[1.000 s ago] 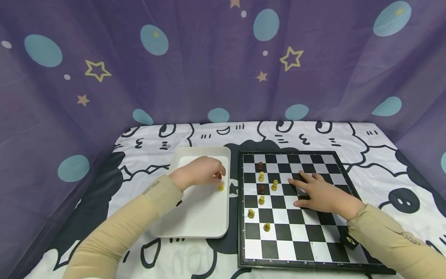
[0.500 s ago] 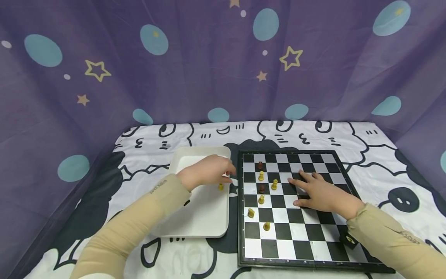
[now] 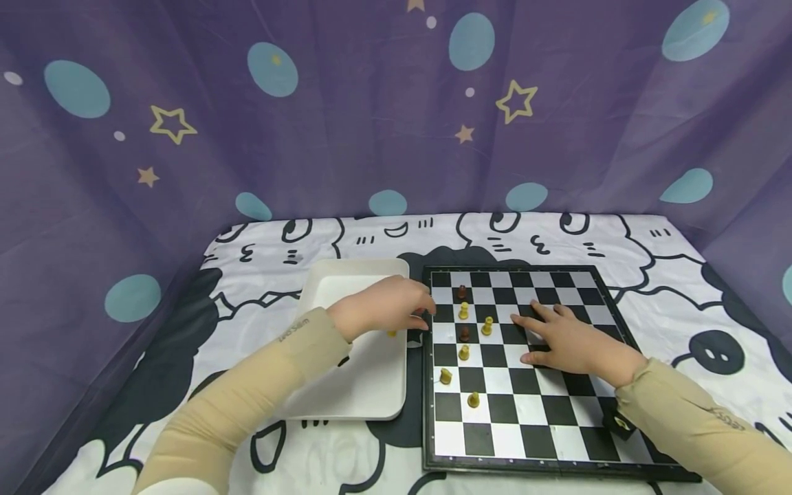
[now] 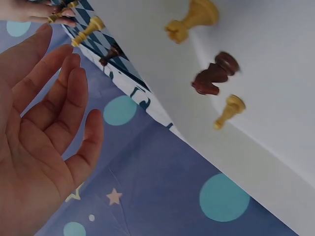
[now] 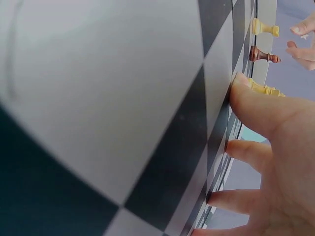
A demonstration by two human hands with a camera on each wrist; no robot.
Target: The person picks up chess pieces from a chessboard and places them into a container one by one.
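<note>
My left hand (image 3: 386, 304) hovers between the white tray (image 3: 353, 405) and the chessboard (image 3: 516, 467), fingers loosely bent around nothing. In the left wrist view, a yellow rook (image 4: 194, 20), a brown knight (image 4: 215, 73) and a yellow pawn (image 4: 230, 111) are in the tray; the head view shows just a bit of yellow there, the hand covering the rest. My right hand (image 3: 569, 344) rests on the board's middle right with fingers spread. Closest to the left fingers are a brown piece (image 3: 462, 292) and a yellow piece (image 3: 464, 311) standing on the board.
Further pieces stand on the board's left side: a yellow one (image 3: 487, 326), a brown one (image 3: 465, 333), another yellow one (image 3: 464, 353), a yellow knight (image 3: 445, 376) and a yellow pawn (image 3: 473, 400). A patterned cloth (image 3: 674, 275) covers the table, with a purple curtain (image 3: 371, 137) behind.
My left hand held a brown piece over the tray a second ago. It has let it go and moved right, towards the board's left edge. The right hand has stayed put.
</note>
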